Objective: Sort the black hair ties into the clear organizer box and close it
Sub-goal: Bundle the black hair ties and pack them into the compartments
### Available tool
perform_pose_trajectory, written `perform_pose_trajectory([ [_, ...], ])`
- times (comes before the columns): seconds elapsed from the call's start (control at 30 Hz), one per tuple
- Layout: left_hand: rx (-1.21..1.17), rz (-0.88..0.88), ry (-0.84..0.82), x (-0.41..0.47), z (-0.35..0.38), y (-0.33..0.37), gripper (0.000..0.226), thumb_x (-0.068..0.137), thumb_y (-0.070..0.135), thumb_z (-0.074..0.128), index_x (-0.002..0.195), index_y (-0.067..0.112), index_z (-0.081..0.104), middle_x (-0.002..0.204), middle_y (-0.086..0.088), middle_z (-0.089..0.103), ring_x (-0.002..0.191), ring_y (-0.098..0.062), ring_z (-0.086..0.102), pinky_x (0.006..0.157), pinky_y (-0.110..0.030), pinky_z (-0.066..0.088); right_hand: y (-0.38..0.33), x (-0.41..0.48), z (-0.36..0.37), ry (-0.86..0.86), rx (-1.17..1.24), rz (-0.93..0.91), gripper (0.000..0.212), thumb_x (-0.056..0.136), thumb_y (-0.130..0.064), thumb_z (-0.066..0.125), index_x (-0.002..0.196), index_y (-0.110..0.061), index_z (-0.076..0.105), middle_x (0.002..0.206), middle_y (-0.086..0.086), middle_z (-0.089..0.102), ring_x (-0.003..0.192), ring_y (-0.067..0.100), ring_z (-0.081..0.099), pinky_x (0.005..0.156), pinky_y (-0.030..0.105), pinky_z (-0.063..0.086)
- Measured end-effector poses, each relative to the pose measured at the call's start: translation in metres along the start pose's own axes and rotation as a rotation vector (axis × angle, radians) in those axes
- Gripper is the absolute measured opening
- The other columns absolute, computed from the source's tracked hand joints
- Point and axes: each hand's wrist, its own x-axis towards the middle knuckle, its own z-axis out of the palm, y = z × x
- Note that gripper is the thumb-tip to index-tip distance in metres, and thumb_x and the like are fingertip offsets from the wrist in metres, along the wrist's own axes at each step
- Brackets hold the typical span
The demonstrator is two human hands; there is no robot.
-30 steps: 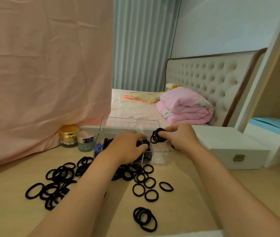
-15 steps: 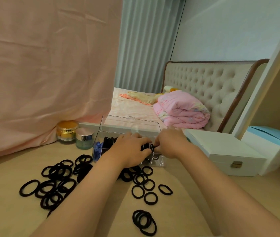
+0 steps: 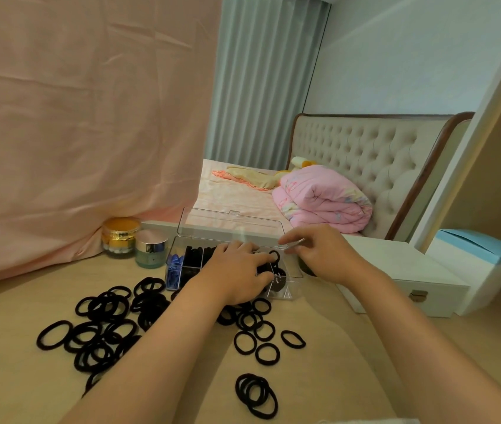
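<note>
Black hair ties (image 3: 102,341), thin matte fabric loops of about one size, lie scattered and overlapping on the light wooden tabletop (image 3: 319,377), thickest at the left; a looser row sits near the middle, and a small stack of several rings (image 3: 257,394) rests apart at the near edge. More of them fill the clear plastic organizer box (image 3: 293,290) standing behind the pile, its hinged transparent lid (image 3: 231,223) upright and open. The box is split by clear dividers; the leftmost compartment holds small blue items (image 3: 173,266), the next ones are packed dark with ties. The left hand (image 3: 237,275) lies palm down over the middle of the box, fingers curled and pressing into the ties there, so what exactly they grasp cannot be told. The right hand (image 3: 324,255) hovers over the box's right end with its fingers loosely bent, thumb and forefinger pinched near a single tie (image 3: 274,256) standing on edge in a compartment; whether they touch it is unclear. Left of the box stand a gold-lidded glass jar (image 3: 120,238) and a silver-lidded pale green jar (image 3: 151,249), touching a draped pink cloth (image 3: 75,133). A white latched case (image 3: 402,280) sits just right of the box.
</note>
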Motion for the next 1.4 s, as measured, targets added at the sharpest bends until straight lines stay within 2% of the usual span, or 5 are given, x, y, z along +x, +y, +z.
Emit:
perform_pose_trajectory([
  [0.33,0.035,0.025,0.017,0.001,0.004,0.000,0.058,0.097,0.058,0.042,0.151,0.038,0.035,0.158,0.004,0.036,0.146,-0.021,0.027,0.121,-0.044,0.014,0.002,-0.016,0.034,-0.302,-0.430,-0.092,0.057,0.086,-0.037,0.025,0.116,-0.033,0.073,0.149,-0.017,0.053,0.148,0.005,0.029,0.125,0.046,0.000],
  [0.53,0.038,0.029,0.006,0.000,-0.001,0.004,0.061,0.096,0.058,0.044,0.153,0.037,0.033,0.159,0.002,0.033,0.147,-0.022,0.026,0.120,-0.045,0.018,-0.003,-0.024,0.018,-0.051,-0.118,-0.051,0.034,0.092,-0.017,0.052,0.115,-0.026,0.076,0.128,-0.012,0.066,0.113,0.004,0.058,0.104,0.030,0.045],
  [0.7,0.031,0.064,0.110,-0.006,-0.022,0.020,0.038,0.091,0.039,0.053,0.127,0.029,0.056,0.127,0.003,0.052,0.118,-0.018,0.043,0.100,-0.035,0.036,-0.016,-0.048,0.001,-0.071,-0.054,0.003,0.023,0.089,-0.015,0.059,0.089,-0.030,0.077,0.080,-0.020,0.064,0.066,-0.003,0.059,0.067,0.019,0.047],
  [0.97,-0.187,0.008,-0.284,-0.061,-0.037,0.051,0.010,0.093,0.022,0.053,0.090,0.026,0.062,0.077,0.012,0.056,0.070,-0.005,0.051,0.063,-0.023,0.039,-0.014,-0.065,0.021,-0.413,-0.295,0.097,0.024,0.089,-0.021,0.072,0.110,-0.029,0.078,0.108,-0.012,0.072,0.093,0.006,0.066,0.087,0.028,0.057],
  [1.4,-0.124,0.006,-0.436,-0.111,-0.030,0.046,0.022,0.090,0.026,0.068,0.106,0.040,0.075,0.090,0.026,0.062,0.081,0.006,0.057,0.071,-0.011,0.042,-0.023,-0.068,0.020,-0.465,-0.028,-0.027,0.014,0.091,-0.009,0.064,0.095,-0.022,0.070,0.083,-0.004,0.072,0.067,0.006,0.068,0.068,0.029,0.060],
])
